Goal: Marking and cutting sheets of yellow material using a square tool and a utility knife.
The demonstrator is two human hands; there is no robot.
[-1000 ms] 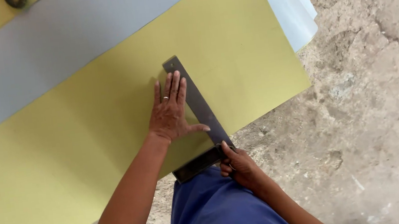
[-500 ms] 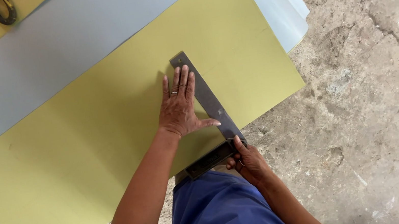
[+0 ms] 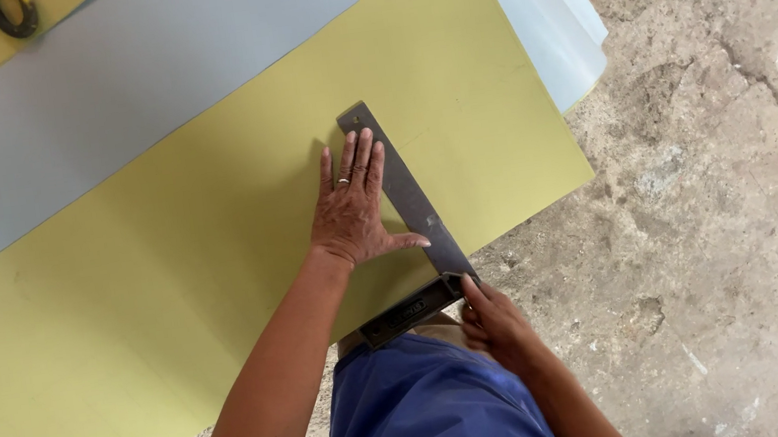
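Left hand (image 3: pixel 354 215) flat, fingers spread, pressing try square (image 3: pixel 413 207) blade onto yellow sheet (image 3: pixel 172 317); right hand (image 3: pixel 493 320) pinching stock; keep stock flush against sheet edge

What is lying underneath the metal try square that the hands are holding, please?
The try square has its blade flat on a yellow sheet, its stock against the sheet's edge. The left hand presses beside the blade; the right hand grips the stock. What lies beneath the sheet is covered.
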